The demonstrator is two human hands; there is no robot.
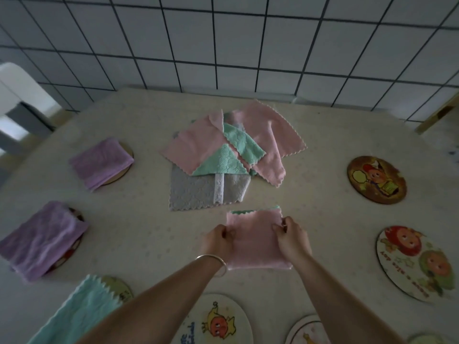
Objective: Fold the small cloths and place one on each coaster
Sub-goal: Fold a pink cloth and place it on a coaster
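Pink cloth [253, 240] between both hands, left hand [219, 240] and right hand [291, 240] each pinching an edge

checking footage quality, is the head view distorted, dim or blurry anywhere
Head view: wide-angle bend curves the wall tile lines and table edge; light is dim and flat, no glare, only faint shadows; the pink cloth between the hands is fairly sharp; the teal cloth at the lower left corner looks softer.
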